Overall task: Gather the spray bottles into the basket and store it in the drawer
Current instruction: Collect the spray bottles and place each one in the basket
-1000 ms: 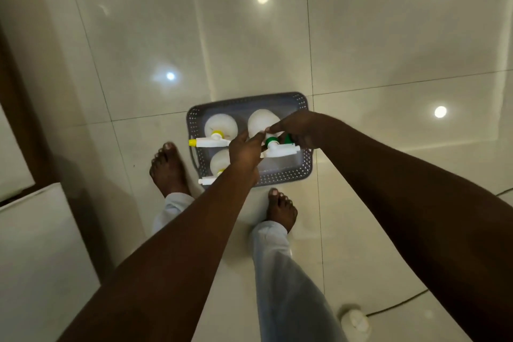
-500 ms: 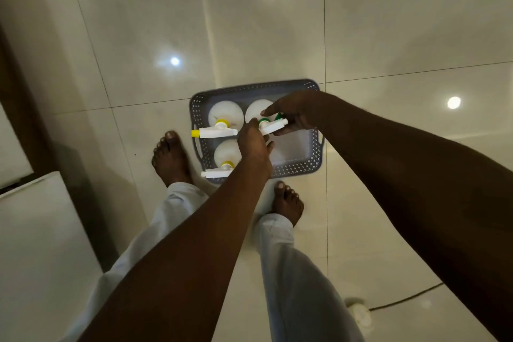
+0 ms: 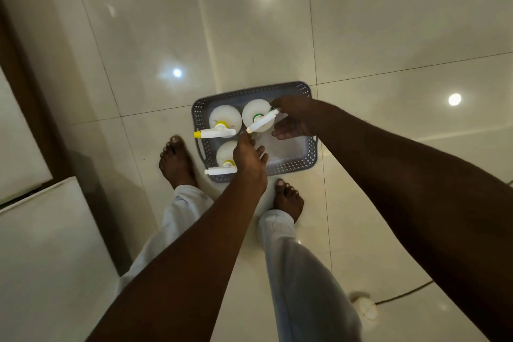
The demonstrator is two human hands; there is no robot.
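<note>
Basket [image 3: 311, 151]: I see it on the floor [image 3: 388, 36], just beyond my 2 feet.
Spray bottles: 3 upright inside, 2 along its far side [image 3: 224, 119] [image 3: 256, 116], 1 at near left [image 3: 225, 154].
Near-right part: holds no bottle.
Cabinet [image 3: 41, 244]: at my left.
Cable [image 3: 402, 293]: on the floor, near right.

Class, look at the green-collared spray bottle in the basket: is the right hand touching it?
Touching. The head view shows the right hand with fingertips on the rear end of the green-collared spray bottle's white sprayer head.
</note>
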